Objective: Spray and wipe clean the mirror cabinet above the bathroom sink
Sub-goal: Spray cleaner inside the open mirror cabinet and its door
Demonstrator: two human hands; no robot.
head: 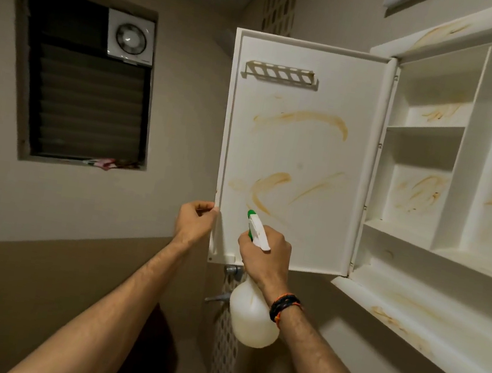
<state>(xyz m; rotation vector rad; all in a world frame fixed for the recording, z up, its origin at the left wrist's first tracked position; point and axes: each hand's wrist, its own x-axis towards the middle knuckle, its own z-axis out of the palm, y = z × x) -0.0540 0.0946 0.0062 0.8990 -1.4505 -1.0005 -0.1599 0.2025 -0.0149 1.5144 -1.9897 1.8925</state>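
The mirror cabinet (463,188) hangs open to our right, its tall door (298,156) swung out straight ahead, long axis upright, inner face streaked orange-brown. Our left hand (195,220) pinches the door's free edge, steadying it; our right hand (266,254), the nearer to the stains, grips the spray bottle (253,316), nozzle aimed up at the panel. Open room lies leftward.
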